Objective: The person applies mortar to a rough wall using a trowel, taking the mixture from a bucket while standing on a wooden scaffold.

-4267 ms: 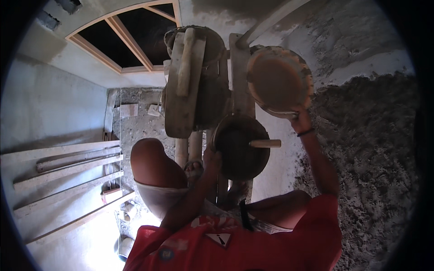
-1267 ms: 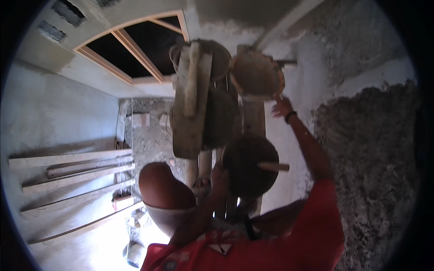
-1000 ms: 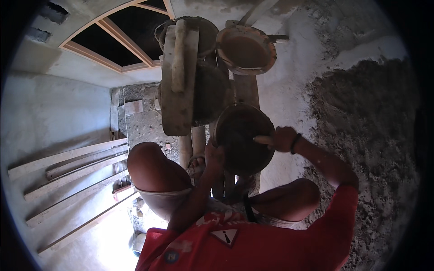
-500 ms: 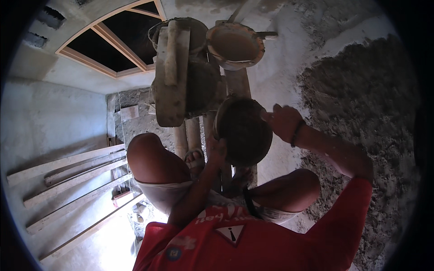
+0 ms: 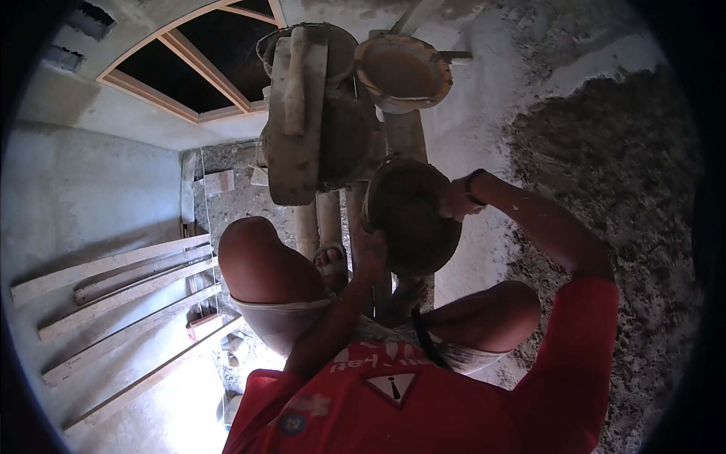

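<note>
A round, dark bucket [image 5: 412, 227] caked with mortar stands between my knees, its inside in shadow. At its left rim my left hand [image 5: 370, 253] is closed, holding the edge. My right hand [image 5: 457, 198] is at the opposite rim, knuckles up and fingers bent over the edge; the fingertips are partly hidden. Beyond, a long wooden plastering float [image 5: 295, 163] with a rounded handle lies across two more mortar-smeared buckets [image 5: 349, 144]. To its right sits an orange-rimmed basin [image 5: 404, 102] with brownish contents.
The buckets stand on planks and poles [image 5: 329, 219] under my feet. To my right is a rough, partly plastered wall [image 5: 590, 151]. Several wooden boards [image 5: 113, 276] run along the left wall, and a wooden window frame [image 5: 200, 72] is at far left.
My right hand has come down and inward onto the bucket's right rim, its wrist now higher and bent. My left hand stays at the left rim. The whole view has shifted slightly.
</note>
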